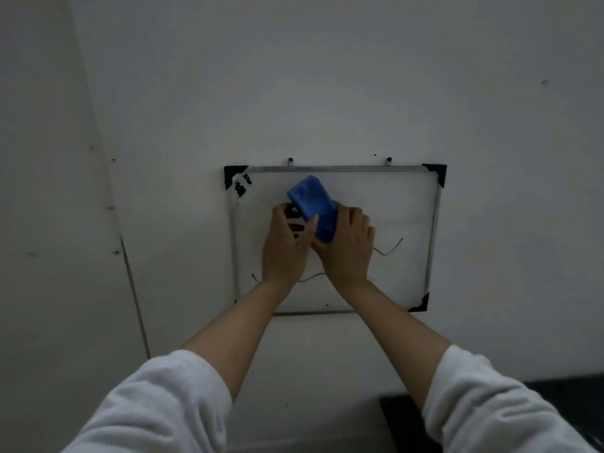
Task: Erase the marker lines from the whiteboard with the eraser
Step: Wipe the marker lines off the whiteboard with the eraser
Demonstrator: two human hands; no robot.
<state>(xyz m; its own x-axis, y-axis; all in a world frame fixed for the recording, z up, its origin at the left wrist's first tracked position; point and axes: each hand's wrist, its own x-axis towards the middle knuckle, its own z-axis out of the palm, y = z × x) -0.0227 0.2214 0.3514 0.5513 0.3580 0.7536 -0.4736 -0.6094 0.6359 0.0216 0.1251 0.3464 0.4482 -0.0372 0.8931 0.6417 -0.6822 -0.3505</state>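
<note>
You are gripping eraser (313,207) in both hands, left hand (286,246) and right hand (346,246) fingers clamped, at whiteboard (392,204) 11 o'clock. Risk: marker lines (389,248) at 5 o'clock getting missed.

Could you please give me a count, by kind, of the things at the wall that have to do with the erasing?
Whiteboard: 1
Eraser, blue: 1
Hands on the eraser, left hand and right hand: 2
Marker lines visible, one and another: 2
Hooks above the board: 2
Total: 8
</note>
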